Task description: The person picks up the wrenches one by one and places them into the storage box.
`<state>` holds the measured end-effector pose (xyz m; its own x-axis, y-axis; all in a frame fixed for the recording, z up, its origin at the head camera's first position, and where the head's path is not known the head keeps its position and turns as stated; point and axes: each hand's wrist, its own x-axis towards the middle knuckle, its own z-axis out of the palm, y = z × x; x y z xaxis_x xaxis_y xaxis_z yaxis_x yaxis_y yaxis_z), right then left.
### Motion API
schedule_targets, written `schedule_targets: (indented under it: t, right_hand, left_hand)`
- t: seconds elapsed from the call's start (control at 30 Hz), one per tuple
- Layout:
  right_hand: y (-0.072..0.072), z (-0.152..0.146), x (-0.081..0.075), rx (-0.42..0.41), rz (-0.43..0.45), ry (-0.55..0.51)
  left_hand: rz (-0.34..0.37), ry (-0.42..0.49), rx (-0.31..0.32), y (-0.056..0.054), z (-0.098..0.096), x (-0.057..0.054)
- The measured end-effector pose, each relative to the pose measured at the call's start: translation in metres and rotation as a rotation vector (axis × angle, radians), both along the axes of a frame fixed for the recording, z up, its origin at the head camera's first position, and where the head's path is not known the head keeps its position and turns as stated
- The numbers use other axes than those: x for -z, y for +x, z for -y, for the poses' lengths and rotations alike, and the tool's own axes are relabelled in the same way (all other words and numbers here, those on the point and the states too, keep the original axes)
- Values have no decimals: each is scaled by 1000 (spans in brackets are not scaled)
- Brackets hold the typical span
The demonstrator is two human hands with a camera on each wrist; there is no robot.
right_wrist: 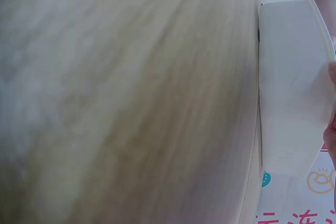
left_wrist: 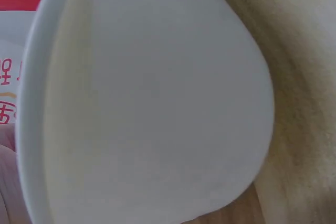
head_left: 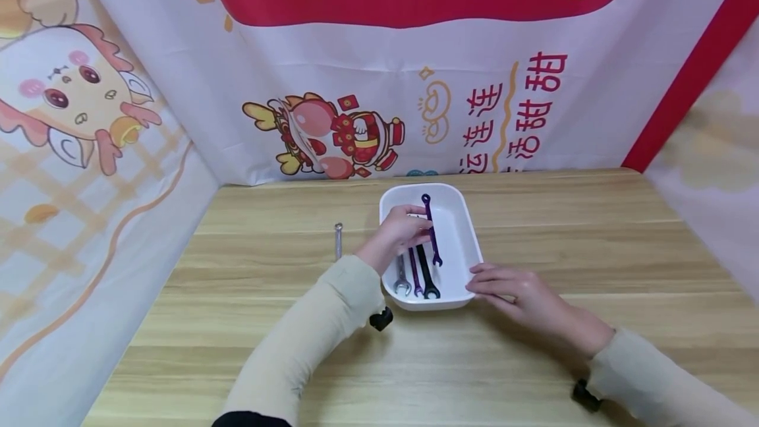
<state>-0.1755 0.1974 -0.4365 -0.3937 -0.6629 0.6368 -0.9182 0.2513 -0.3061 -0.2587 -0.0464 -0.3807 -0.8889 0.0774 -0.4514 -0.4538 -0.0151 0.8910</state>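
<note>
A purple wrench [head_left: 433, 232] is pinched in my left hand [head_left: 404, 228], held over a white tray [head_left: 456, 236]. Beneath that hand, inside the tray's left side, lie a silver wrench [head_left: 402, 282], another purple wrench [head_left: 414, 272] and a black wrench [head_left: 428, 279]; the hand covers their upper parts. My right hand [head_left: 522, 292] holds the tray's near right corner, fingertips over the rim. From the left wrist, the tray's white wall [left_wrist: 157, 98] fills most of the view. The right wrist view has the tray's outer side [right_wrist: 294, 87] with fingertips [right_wrist: 332, 135] at its rim.
On the wooden table [head_left: 267, 321], left of the tray, lies a small silver wrench [head_left: 338, 240], its lower end hidden behind the left sleeve. A printed cloth [head_left: 367, 58] hangs along the table's back edge, with more cloth at both sides.
</note>
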Motion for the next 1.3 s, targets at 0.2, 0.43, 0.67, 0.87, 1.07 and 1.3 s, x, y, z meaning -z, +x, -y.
schedule_targets:
  t: [0.2, 0.43, 0.67, 0.87, 1.07, 1.3]
  right_hand:
    - [0, 1, 0, -5, 6, -4]
    - [-1, -2, -4, -9, 32, 29]
    - [-1, -4, -6, -7, 29, 45]
    - [-4, -3, -4, -15, 26, 39]
    - [-4, -3, -4, -13, 28, 40]
    - [-4, -4, -3, -23, 13, 26]
  left_hand:
    - [39, -35, 3, -2, -3, 4]
    - [39, -140, 35, -2, -8, 9]
    - [52, -307, 63, -2, -16, 16]
    - [29, -331, 62, -3, -15, 17]
    - [16, -439, 115, -5, -16, 15]
    - [-32, -598, 204, -9, -21, 17]
